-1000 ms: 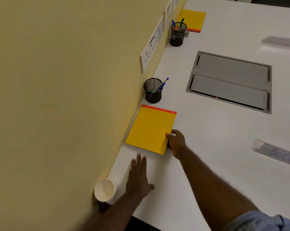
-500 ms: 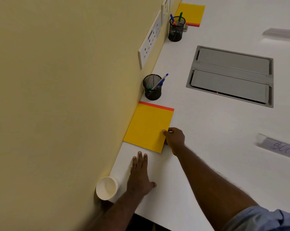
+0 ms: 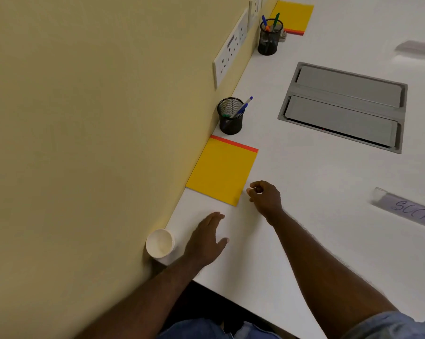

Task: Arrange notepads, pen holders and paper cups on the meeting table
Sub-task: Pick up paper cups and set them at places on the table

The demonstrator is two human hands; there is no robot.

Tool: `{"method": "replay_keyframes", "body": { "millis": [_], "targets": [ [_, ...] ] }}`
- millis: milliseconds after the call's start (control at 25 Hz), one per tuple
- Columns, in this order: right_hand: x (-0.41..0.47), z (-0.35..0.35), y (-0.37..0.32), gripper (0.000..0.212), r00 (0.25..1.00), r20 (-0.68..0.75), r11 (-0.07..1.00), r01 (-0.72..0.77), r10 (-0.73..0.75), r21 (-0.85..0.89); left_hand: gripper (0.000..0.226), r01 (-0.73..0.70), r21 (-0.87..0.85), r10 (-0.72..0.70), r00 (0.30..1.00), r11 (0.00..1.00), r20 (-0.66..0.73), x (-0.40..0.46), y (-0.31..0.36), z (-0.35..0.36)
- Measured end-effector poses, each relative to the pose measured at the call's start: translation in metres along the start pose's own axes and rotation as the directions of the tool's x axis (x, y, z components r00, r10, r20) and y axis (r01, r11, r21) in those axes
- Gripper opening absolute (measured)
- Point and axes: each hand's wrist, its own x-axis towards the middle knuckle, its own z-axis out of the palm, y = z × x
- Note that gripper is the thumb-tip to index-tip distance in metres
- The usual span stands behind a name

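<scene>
Meeting table [image 3: 316, 192], white, filled most of the view and ran flush against a yellow partition wall [image 3: 96, 118] on the left. A grey recessed cable hatch [image 3: 345, 106] sat closed in the table's middle, well apart from the stationery, so the items were probably kept to the wall edge to leave it free. A socket plate [image 3: 231, 52] was fixed on the wall above the table edge.

Near notepad [image 3: 222, 171], yellow with a red top strip, lay flat with its left edge along the wall, apparently squared to it for a neat seat setting. A far notepad [image 3: 295, 15] lay the same way at the top. Near pen holder [image 3: 231, 116], black mesh, stood upright just beyond the near notepad with a blue pen leaning out; the far pen holder [image 3: 268, 36] stood just before the far notepad. So each seat seemed to get one pad and one holder.

Paper cup [image 3: 160, 243], white and upright, was at the table's near corner against the wall, likely not yet in its final place.

Right hand [image 3: 265, 198] was loosely curled just beside the notepad's near right corner, gripping nothing, apart from the pad. Left hand [image 3: 206, 238] was spread open, palm down over the table just right of the cup, empty; contact with the cup could not be told.
</scene>
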Motion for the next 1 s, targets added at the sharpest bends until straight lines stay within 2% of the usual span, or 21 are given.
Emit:
{"method": "replay_keyframes", "body": {
  "millis": [80, 200, 320, 360, 440, 520, 560, 640, 800, 1000],
  "targets": [
    [-0.016, 0.006, 0.001, 0.017, 0.998, 0.025, 0.998, 0.055, -0.054, -0.023, 0.051, -0.108, -0.005, 0.108, 0.993, 0.994, -0.052, -0.028, -0.002, -0.002],
    [-0.040, 0.024, -0.004, 0.016, 0.991, 0.073, 0.993, 0.114, -0.111, -0.036, 0.039, -0.093, -0.071, 0.085, 0.990, 0.993, -0.110, -0.066, -0.016, 0.001],
    [-0.073, 0.047, -0.017, 0.019, 0.970, 0.149, 0.978, 0.202, -0.193, -0.047, 0.020, 0.060, -0.173, -0.106, 0.957, 0.983, -0.272, -0.103, -0.040, 0.005],
    [-0.086, 0.054, -0.021, 0.023, 0.959, 0.185, 0.972, 0.229, -0.216, -0.049, 0.019, 0.146, -0.222, -0.216, 0.918, 0.964, -0.332, -0.114, -0.048, 0.005],
    [-0.112, 0.069, -0.030, 0.033, 0.929, 0.262, 0.953, 0.291, -0.261, -0.081, 0.023, 0.321, -0.354, -0.452, 0.798, 0.879, -0.399, -0.131, -0.060, 0.002],
    [-0.130, 0.087, -0.034, 0.044, 0.906, 0.313, 0.934, 0.337, -0.286, -0.120, 0.025, 0.403, -0.460, -0.592, 0.692, 0.791, -0.413, -0.138, -0.071, -0.006],
    [-0.138, 0.097, -0.035, 0.050, 0.900, 0.332, 0.931, 0.341, -0.283, -0.128, 0.026, 0.404, -0.506, -0.624, 0.667, 0.762, -0.408, -0.140, -0.077, -0.010],
    [-0.151, 0.115, -0.039, 0.065, 0.895, 0.367, 0.943, 0.313, -0.253, -0.112, 0.033, 0.368, -0.573, -0.633, 0.677, 0.732, -0.375, -0.138, -0.088, -0.015],
    [-0.161, 0.137, -0.050, 0.088, 0.876, 0.428, 0.947, 0.298, -0.222, -0.120, 0.055, 0.304, -0.562, -0.576, 0.711, 0.769, -0.404, -0.129, -0.091, -0.015],
    [-0.158, 0.155, -0.057, 0.094, 0.873, 0.421, 0.917, 0.351, -0.246, -0.192, 0.056, 0.265, -0.580, -0.551, 0.735, 0.770, -0.396, -0.114, -0.100, -0.010]
  ]
}}
